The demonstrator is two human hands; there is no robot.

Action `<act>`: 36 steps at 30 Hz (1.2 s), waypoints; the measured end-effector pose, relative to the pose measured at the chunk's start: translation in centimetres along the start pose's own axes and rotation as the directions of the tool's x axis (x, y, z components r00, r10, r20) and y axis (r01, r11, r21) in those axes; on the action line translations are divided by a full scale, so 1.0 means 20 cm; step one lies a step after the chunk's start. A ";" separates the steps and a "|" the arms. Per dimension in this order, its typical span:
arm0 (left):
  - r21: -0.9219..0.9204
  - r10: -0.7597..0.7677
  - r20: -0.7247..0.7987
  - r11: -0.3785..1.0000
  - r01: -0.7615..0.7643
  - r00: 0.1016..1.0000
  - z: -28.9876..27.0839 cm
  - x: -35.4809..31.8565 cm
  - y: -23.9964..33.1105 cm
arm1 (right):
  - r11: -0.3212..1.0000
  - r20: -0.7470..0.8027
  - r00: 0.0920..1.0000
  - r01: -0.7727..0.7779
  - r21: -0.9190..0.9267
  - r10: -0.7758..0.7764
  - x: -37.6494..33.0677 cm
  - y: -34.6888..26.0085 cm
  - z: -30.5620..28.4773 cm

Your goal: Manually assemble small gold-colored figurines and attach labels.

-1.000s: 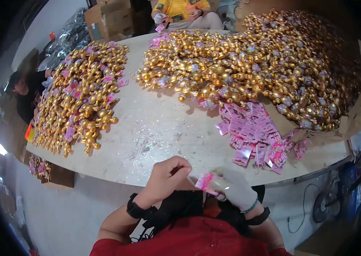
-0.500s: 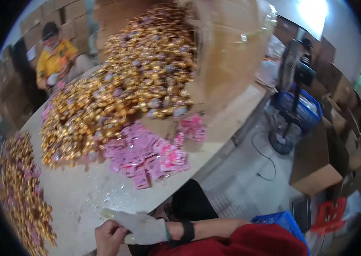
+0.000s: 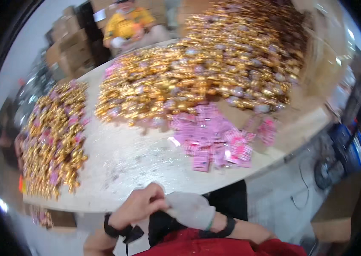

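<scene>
My bare left hand (image 3: pixel 143 204) is in front of my body near the table's edge, with thumb and fingers pinched on the finger end of a white work glove (image 3: pixel 189 207). That glove covers my right hand (image 3: pixel 197 213), whose fingers are largely hidden by the glove and the left hand. Ahead on the pale table (image 3: pixel 125 149) lies a loose pile of small pink printed packets (image 3: pixel 208 132); neither hand touches it. Behind it spreads a large heap of shiny gold foil-like pieces (image 3: pixel 167 81). A second gold heap (image 3: pixel 56 136) lies at the left.
Across the table sits a person in a yellow top (image 3: pixel 129 25). Cardboard boxes (image 3: pixel 71 47) are stacked behind. On the right are a blue crate (image 3: pixel 355 145), a cable on the floor (image 3: pixel 302 187) and an open cardboard box (image 3: pixel 336 213).
The view has swung left, so the table and heaps appear further right. More of my left forearm, with its black wristband, shows. My left fingers remain at the glove's finger end.
</scene>
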State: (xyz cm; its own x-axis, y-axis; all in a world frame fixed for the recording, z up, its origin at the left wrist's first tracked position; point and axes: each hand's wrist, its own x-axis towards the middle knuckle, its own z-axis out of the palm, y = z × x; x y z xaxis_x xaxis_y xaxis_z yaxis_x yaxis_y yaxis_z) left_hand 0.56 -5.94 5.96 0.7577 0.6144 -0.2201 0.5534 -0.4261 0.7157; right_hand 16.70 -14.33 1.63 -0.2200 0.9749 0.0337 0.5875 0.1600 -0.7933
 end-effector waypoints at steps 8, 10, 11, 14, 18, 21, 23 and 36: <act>0.124 0.024 -0.680 0.989 0.082 0.733 -0.51 0.54 -0.52 | 0.975 -0.383 0.923 0.065 0.212 0.021 0.08 0.15 0.00; 0.431 0.309 -0.724 0.901 0.055 0.616 -0.50 0.71 -0.59 | 0.968 -0.394 0.913 -0.004 0.252 0.106 0.09 0.21 0.03; 0.570 0.446 -0.706 0.819 0.067 0.551 -0.51 0.76 -0.62 | 0.948 -0.381 0.913 -0.018 0.317 0.145 0.10 0.20 0.01; 0.728 0.473 -0.569 0.671 0.143 0.673 -0.48 0.88 -0.59 | 0.896 -0.403 0.888 -0.023 0.444 0.223 0.09 0.28 0.04; 0.531 0.340 -0.648 0.843 0.084 0.681 -0.50 0.92 -0.63 | 0.870 -0.357 0.908 -0.017 0.492 0.220 0.09 0.25 0.01; 0.083 0.189 -0.765 0.977 -0.197 0.616 -0.50 0.82 -0.63 | 0.837 -0.329 0.911 -0.032 0.546 0.249 0.09 0.25 0.02; -0.455 -0.079 -0.707 0.811 -0.367 0.702 -0.46 0.66 -0.57 | 0.792 -0.280 0.913 -0.071 0.607 0.297 0.09 0.24 0.00; -0.995 -0.256 -0.096 -0.004 -0.100 0.962 0.24 -0.30 -0.34 | 0.994 -0.016 0.997 0.078 0.083 -0.077 -0.03 0.13 -0.04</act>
State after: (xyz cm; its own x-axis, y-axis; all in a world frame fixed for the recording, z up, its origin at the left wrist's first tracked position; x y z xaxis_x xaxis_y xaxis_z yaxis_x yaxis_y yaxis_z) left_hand -6.04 -9.96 -0.70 0.5544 0.7635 -0.3312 -0.4225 0.6011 0.6784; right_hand 18.94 -14.46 0.00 -0.2519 0.9622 0.1039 0.5017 0.2217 -0.8361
